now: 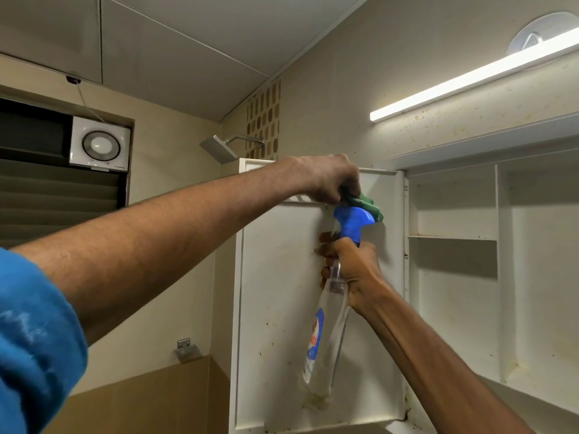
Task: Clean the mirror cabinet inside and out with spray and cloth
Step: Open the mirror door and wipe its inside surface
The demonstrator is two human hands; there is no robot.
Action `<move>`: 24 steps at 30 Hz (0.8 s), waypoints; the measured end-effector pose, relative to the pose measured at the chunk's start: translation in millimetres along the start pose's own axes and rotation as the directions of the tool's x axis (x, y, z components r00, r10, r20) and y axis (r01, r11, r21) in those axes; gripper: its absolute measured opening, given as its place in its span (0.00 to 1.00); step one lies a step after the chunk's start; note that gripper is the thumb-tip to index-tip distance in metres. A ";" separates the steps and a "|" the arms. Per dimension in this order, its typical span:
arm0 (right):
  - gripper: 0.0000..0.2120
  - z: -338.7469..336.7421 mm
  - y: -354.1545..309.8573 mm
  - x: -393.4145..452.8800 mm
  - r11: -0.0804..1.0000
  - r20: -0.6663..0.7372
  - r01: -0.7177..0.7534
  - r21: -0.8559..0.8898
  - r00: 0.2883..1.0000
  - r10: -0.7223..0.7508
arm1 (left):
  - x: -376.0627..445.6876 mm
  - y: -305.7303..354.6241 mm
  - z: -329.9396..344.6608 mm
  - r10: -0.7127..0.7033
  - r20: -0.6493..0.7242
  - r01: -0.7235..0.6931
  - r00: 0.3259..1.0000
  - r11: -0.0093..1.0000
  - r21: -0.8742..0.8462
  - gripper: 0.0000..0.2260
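The cabinet door [282,308] stands open before you, its inner face stained; the shelves [454,238] are at the right, a lamp [470,79] above. Your left hand [332,180] grasps the green cloth [369,205] at the door's top. Your right hand [351,270], raised, grips the spray bottle [329,324] by its neck.
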State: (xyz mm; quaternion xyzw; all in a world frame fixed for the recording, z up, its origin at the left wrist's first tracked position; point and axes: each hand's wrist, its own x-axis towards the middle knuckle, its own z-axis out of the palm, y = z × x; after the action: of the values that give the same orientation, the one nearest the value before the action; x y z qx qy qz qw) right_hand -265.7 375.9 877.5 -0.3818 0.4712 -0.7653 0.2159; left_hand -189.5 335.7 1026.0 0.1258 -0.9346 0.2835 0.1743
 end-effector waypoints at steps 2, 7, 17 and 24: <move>0.06 1.5 -1.2 -2.6 0.999 0.002 -0.008 -0.037 1.000 0.008 | -0.3 -0.3 1.3 0.005 0.001 -0.005 1.000 1.000 0.020 0.16; 0.06 -4.9 2.6 -10.4 0.998 -0.004 -0.039 -0.043 0.999 0.039 | -8.2 1.0 22.9 0.070 -0.133 -0.054 0.989 0.991 0.121 0.17; 0.10 -31.4 31.5 -32.1 0.997 0.045 -0.030 -0.071 0.998 0.033 | -35.5 -2.1 88.9 0.200 -0.264 -0.109 0.944 0.940 0.322 0.29; 0.10 -31.5 34.1 -32.4 0.997 0.066 -0.019 -0.077 0.998 0.024 | -70.9 -10.9 108.0 0.100 -0.309 -0.015 0.946 0.963 0.269 0.29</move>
State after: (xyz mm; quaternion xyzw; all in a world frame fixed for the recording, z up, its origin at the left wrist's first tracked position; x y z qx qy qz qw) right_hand -271.5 400.0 826.6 -0.4100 0.4966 -0.7312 0.2252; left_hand -148.9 274.6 919.1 0.0726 -0.8513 0.4266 0.2968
